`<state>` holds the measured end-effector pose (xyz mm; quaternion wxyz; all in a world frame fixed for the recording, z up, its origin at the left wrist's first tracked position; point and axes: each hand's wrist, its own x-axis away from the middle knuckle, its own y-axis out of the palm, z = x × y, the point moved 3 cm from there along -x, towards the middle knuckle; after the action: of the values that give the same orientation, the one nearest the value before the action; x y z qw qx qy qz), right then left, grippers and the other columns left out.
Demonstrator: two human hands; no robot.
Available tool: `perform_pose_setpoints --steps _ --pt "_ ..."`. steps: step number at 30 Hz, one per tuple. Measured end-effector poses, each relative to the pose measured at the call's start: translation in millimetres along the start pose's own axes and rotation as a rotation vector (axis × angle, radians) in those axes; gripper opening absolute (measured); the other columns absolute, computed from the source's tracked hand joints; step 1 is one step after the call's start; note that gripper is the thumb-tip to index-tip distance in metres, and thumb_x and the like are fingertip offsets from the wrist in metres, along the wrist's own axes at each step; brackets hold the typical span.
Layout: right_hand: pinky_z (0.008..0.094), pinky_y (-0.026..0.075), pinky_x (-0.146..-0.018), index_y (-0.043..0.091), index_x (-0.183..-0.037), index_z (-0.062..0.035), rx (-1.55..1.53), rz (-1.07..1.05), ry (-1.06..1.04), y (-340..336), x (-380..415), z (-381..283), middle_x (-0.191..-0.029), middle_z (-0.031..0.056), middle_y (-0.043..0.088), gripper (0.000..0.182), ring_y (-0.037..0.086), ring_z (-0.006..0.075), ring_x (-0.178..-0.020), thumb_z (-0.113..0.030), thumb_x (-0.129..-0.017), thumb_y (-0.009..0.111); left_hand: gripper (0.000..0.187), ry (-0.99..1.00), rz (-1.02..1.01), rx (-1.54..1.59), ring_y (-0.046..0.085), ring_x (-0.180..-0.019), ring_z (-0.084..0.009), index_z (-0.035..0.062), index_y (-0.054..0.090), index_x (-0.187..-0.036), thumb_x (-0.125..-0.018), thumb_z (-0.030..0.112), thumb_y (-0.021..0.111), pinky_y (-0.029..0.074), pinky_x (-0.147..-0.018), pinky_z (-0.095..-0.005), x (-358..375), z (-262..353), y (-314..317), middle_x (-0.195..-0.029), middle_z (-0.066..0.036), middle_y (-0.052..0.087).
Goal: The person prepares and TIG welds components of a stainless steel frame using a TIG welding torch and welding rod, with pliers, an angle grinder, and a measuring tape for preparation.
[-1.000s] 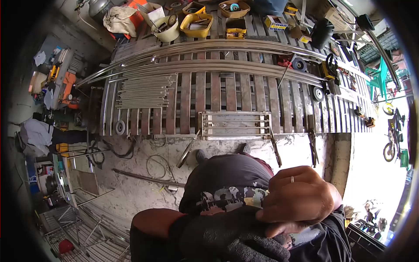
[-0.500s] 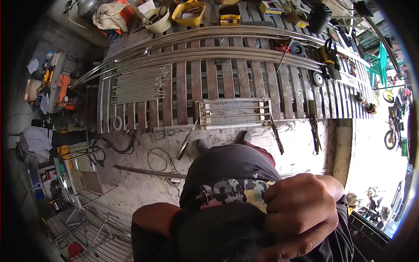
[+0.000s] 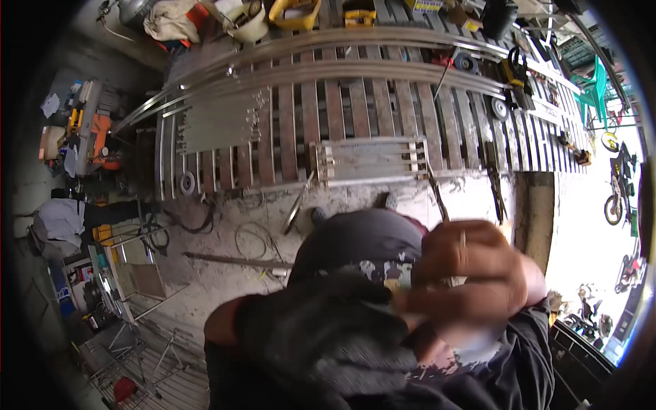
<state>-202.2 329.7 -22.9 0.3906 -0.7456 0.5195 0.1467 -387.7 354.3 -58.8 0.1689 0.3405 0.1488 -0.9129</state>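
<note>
A dark grey, fabric-like glove (image 3: 321,328) covers my left hand (image 3: 355,348), which lies across the front of my dark shirt. Its fingers are smeared by motion and partly lost against the shirt. My bare right hand (image 3: 471,273) is raised beside it on the right, blurred, with fingers curled in. Its lower fingers overlap the end of the gloved hand in this view; what they hold, if anything, I cannot tell. Beyond both hands, a welded rectangular metal frame (image 3: 372,141) lies at the near edge of the slatted workbench (image 3: 294,130).
Long metal tubes (image 3: 342,72) run along the bench, beside a stack of short rods (image 3: 222,119). Grinding discs (image 3: 500,108), a yellow tub (image 3: 294,17) and a bucket (image 3: 249,27) sit on it. Another person (image 3: 61,222) bends at the left. A long bar (image 3: 232,260) lies on the floor.
The gloved left hand has come up and further into view, across the shirt. My right hand has shifted up slightly and its fingers have moved. The view has tilted a little.
</note>
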Motion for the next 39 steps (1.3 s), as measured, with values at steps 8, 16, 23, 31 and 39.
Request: perform_pose_setpoints --steps 8,16,23,31,39 --pt "0.0493 0.059 -0.080 0.077 -0.101 0.0035 0.564 -0.543 1.380 1.4 168.7 88.3 -0.090 0.0255 0.077 0.042 0.075 0.0439 -0.088 -0.038 -0.096 0.077 0.086 -0.472 0.280 -0.461 0.028 -0.163 -0.0367 0.0085 0.043 -0.164 -0.106 0.072 0.041 0.017 -0.132 -0.0538 129.1 -26.7 -133.1 -0.171 -0.021 0.038" --pt "0.0495 0.060 -0.091 0.075 -0.119 0.0004 0.416 -0.523 1.813 156.7 503.6 93.8 -0.107 0.0261 0.078 0.052 0.076 0.0404 -0.103 -0.044 -0.092 0.076 0.088 -0.497 0.010 -1.013 0.043 -0.152 -0.0472 0.0019 0.034 -0.167 -0.103 0.056 0.061 0.035 -0.125 -0.0554 168.5 -182.8 -101.2 -0.168 -0.027 0.041" --pt "0.0466 0.058 -0.095 0.079 -0.111 -0.0002 0.134 -0.367 1.933 265.1 580.2 -11.8 -0.111 0.0253 0.078 0.048 0.074 0.0405 -0.109 -0.044 -0.094 0.072 0.102 -0.504 -0.214 -1.170 0.039 -0.152 -0.0501 0.0037 0.035 -0.166 -0.092 0.068 0.064 0.023 -0.126 -0.0592 127.1 -295.8 -30.1 -0.168 -0.025 0.041" --pt "0.0467 0.058 -0.098 0.078 -0.119 -0.0027 0.166 0.051 2.065 267.7 566.2 -15.7 -0.115 0.0270 0.077 0.045 0.073 0.0435 -0.109 -0.037 -0.090 0.074 0.090 -0.599 -0.191 -1.354 0.038 -0.153 -0.0480 0.0084 0.044 -0.163 -0.097 0.069 0.056 0.021 -0.128 -0.0621 135.2 -366.6 0.4 -0.167 -0.019 0.044" --pt "0.0507 0.057 -0.095 0.077 -0.114 -0.0003 0.095 0.052 1.936 236.2 629.4 9.0 -0.114 0.0285 0.075 0.042 0.071 0.0462 -0.111 -0.028 -0.083 0.075 0.091 -0.365 -0.337 -1.469 0.048 -0.146 -0.0443 0.0080 0.039 -0.166 -0.099 0.066 0.058 0.037 -0.124 -0.0552 158.3 -391.3 -11.4 -0.163 -0.020 0.049"
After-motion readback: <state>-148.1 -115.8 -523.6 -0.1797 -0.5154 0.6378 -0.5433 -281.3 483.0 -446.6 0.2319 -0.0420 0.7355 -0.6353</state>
